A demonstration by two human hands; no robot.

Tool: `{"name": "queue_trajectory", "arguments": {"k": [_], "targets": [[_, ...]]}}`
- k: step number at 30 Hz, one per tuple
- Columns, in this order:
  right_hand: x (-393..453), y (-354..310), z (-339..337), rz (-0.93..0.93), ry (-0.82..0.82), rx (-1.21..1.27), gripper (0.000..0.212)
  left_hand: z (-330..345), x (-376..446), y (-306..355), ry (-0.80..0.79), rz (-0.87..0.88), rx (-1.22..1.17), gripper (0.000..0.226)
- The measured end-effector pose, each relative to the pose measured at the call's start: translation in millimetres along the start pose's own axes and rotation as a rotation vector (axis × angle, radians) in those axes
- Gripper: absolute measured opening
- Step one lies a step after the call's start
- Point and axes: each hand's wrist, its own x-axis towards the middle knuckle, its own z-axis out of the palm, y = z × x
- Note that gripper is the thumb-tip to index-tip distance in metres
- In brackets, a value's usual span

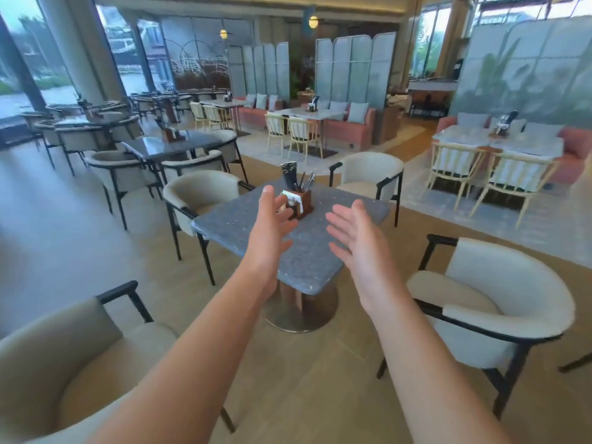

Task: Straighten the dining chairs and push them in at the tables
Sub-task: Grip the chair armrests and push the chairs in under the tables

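A square grey speckled table [243, 225] on a metal pedestal stands in front of me, corner toward me. Cream armchairs with black frames ring it: one near left [64, 354], one near right [499, 302], one far left [198, 193], one far right [368, 174]. The two near chairs stand apart from the table and turned at an angle. My left hand [272, 219] and my right hand [355, 235] are held out over the table, palms facing each other, fingers apart, holding nothing and touching no chair.
A wooden caddy [301, 200] with napkins and cutlery sits on the table. More dark tables and armchairs [173, 145] fill the left side. Pale wooden chairs [480, 177] and pink benches [352, 126] line the back and right. Tan floor lies between the near chairs.
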Motion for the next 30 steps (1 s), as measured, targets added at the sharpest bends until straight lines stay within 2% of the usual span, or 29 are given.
{"name": "queue_trajectory", "arguments": {"k": [10, 18, 24, 30], "targets": [[-6.2, 2.9, 147.4, -0.019, -0.194, -0.026, 0.053, -146.6, 8.2, 38.7, 0.172, 0.073, -0.030, 0.063], [-1.4, 28.4, 229.4, -0.014, -0.233, -0.066, 0.054, -227.8, 24.7, 45.0, 0.227, 0.047, -0.033, 0.063], [8.1, 27.2, 222.9, -0.037, -0.119, -0.080, 0.055, -222.4, 44.4, 43.6, 0.157, 0.052, -0.007, 0.062], [13.3, 7.7, 148.9, -0.069, 0.083, -0.038, 0.052, -151.5, 57.7, 33.8, -0.030, 0.038, 0.001, 0.063]]}}
